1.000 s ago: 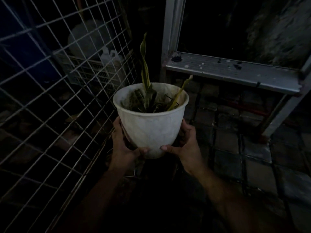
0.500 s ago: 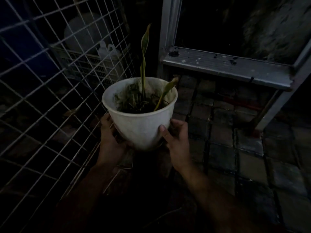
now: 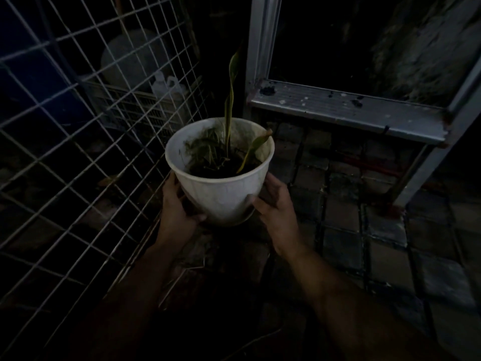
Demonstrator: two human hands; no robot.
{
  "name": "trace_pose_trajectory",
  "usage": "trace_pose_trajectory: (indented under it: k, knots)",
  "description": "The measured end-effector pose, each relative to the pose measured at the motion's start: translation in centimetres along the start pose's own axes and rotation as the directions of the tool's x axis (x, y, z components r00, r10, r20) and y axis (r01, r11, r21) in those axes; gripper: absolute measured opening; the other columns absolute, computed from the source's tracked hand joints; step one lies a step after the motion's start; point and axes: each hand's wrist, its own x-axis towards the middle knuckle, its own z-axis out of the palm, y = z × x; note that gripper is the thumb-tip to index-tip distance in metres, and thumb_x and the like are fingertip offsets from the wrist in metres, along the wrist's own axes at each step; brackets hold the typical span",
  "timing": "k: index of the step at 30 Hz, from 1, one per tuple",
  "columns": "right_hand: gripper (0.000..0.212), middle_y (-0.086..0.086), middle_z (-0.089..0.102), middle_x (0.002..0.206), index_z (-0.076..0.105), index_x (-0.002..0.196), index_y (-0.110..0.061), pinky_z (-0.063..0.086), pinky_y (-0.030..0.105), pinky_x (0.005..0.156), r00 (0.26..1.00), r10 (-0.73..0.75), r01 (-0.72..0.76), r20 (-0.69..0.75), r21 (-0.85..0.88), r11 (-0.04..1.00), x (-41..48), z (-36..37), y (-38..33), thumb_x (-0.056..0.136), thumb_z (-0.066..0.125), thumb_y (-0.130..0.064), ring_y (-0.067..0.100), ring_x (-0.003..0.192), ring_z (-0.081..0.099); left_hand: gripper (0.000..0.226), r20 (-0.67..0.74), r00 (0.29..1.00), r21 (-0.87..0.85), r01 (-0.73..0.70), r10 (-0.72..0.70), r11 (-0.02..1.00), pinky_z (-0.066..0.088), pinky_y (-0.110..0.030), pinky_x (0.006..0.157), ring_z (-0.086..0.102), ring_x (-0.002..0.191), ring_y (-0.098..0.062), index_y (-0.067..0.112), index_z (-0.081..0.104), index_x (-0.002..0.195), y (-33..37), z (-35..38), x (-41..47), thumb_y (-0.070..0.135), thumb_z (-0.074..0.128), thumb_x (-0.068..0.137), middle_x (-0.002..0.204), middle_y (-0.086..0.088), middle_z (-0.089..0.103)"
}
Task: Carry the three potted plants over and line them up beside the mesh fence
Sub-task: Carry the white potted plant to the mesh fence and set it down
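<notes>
A white plastic pot (image 3: 223, 194) with dark soil and a few thin green-yellow leaves (image 3: 230, 100) is in the middle of the view, low over the dark ground close to the mesh fence (image 3: 86, 142) on the left. My left hand (image 3: 177, 207) grips the pot's left lower side and my right hand (image 3: 276, 204) grips its right lower side. Whether the pot's base touches the ground is hidden in shadow. No other potted plant shows.
A metal stepladder (image 3: 346, 110) stands at the right rear with a paint-spotted step. Dark paving blocks (image 3: 346, 222) cover the ground to the right. Behind the fence sit a slatted crate (image 3: 135, 108), a pale jug (image 3: 166, 84) and a round pale object.
The pot has gone down and forward, away from me and toward the ground beside the fence. Both hands have shifted from under its base to its sides.
</notes>
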Motion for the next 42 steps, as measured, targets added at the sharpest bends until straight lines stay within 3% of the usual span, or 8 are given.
trace_pose_trajectory:
  k: [5, 10, 16, 26, 29, 34, 38, 42]
  knots:
    - [0.046, 0.004, 0.065, 0.135, 0.055, 0.135, -0.017, 0.045, 0.052, 0.113, 0.995, -0.093, 0.095, -0.042, 0.063, 0.993, -0.1, -0.4, -2.2, 0.09, 0.067, -0.02, 0.018, 0.128, 0.06, 0.084, -0.152, 0.988, -0.192, -0.036, 0.007, 0.981, 0.058, -0.033, 0.1, 0.059, 0.131, -0.031, 0.02, 0.032, 0.148, 1.1, -1.6, 0.2, 0.016, 0.077, 0.077, 0.148, -0.021, 0.051]
    - [0.05, -0.009, 0.051, 0.151, 0.048, 0.144, -0.029, 0.04, 0.039, 0.119, 0.981, -0.18, 0.187, 0.077, -0.098, 0.978, 0.8, 0.7, -4.6, 0.097, 0.067, -0.033, 0.009, 0.143, 0.045, 0.045, 0.015, 0.997, 0.02, -0.072, 0.072, 0.997, 0.043, -0.071, 0.107, 0.052, 0.133, -0.045, 0.05, 0.06, 0.115, 1.9, -3.0, 2.0, 0.056, 0.082, 0.076, 0.134, -0.011, 0.056]
    - [0.022, -0.003, 0.068, 0.115, 0.053, 0.112, -0.041, 0.054, 0.038, 0.09, 0.974, -0.215, 0.224, 0.063, -0.254, 0.941, 2.1, 1.1, -4.4, 0.093, 0.066, -0.041, 0.015, 0.11, 0.065, 0.04, -0.087, 0.994, 0.2, -0.042, 0.06, 0.979, 0.036, 0.003, 0.083, 0.042, 0.1, -0.004, 0.039, 0.055, 0.088, 3.1, -1.1, 2.6, 0.022, 0.089, 0.074, 0.121, -0.027, 0.054]
    - [0.007, -0.014, 0.056, 0.089, 0.053, 0.089, -0.032, 0.042, 0.019, 0.075, 0.96, -0.24, 0.27, 0.144, -0.254, 0.929, 5.1, 0.2, -5.2, 0.091, 0.054, -0.026, -0.002, 0.082, 0.053, 0.044, -0.158, 0.987, 0.139, 0.056, -0.034, 0.989, 0.042, 0.006, 0.069, 0.043, 0.12, -0.016, 0.041, 0.049, 0.088, 3.1, 1.9, 2.0, 0.024, 0.088, 0.077, 0.129, -0.008, 0.036]
    - [0.004, -0.01, 0.058, 0.096, 0.055, 0.094, -0.027, 0.043, 0.025, 0.081, 0.96, -0.213, 0.259, 0.182, -0.293, 0.92, 5.8, 0.0, -5.4, 0.097, 0.057, -0.024, 0.003, 0.09, 0.055, 0.036, -0.143, 0.989, 0.155, 0.05, -0.028, 0.987, 0.041, 0.006, 0.07, 0.042, 0.107, 0.002, 0.024, 0.056, 0.093, 3.7, 1.3, 2.9, 0.021, 0.089, 0.078, 0.132, -0.022, 0.043]
    - [0.02, 0.002, 0.061, 0.116, 0.06, 0.103, -0.034, 0.042, 0.031, 0.092, 0.948, -0.217, 0.314, 0.234, -0.562, 0.765, 6.6, -0.8, -5.2, 0.095, 0.057, -0.052, 0.015, 0.112, 0.049, 0.036, -0.132, 0.99, 0.169, 0.074, -0.052, 0.983, 0.055, -0.053, 0.092, 0.056, 0.119, -0.042, 0.043, 0.065, 0.077, 4.3, -1.1, 4.7, 0.064, 0.09, 0.06, 0.106, -0.011, 0.067]
    - [0.035, 0.013, 0.044, 0.134, 0.068, 0.111, -0.032, 0.026, 0.032, 0.103, 0.93, -0.259, 0.362, 0.261, -0.771, 0.523, 6.3, -1.4, -6.2, 0.094, 0.056, -0.06, 0.029, 0.129, 0.03, 0.027, -0.044, 0.997, 0.296, 0.081, -0.071, 0.952, 0.04, -0.016, 0.108, 0.032, 0.144, -0.026, 0.042, 0.064, 0.094, 6.4, -0.4, 3.6, 0.03, 0.085, 0.082, 0.152, -0.015, 0.035]
    - [0.045, 0.013, 0.06, 0.121, 0.073, 0.102, -0.016, 0.031, 0.044, 0.108, 0.83, -0.333, 0.55, 0.447, -0.755, 0.357, 6.9, -1.3, -6.9, 0.097, 0.046, -0.052, 0.043, 0.131, 0.039, 0.032, -0.003, 0.997, 0.502, 0.069, -0.078, 0.862, 0.037, -0.064, 0.117, 0.007, 0.159, -0.038, 0.055, 0.061, 0.101, 6.3, 0.9, 2.3, 0.077, 0.053, 0.08, 0.169, -0.013, 0.004]
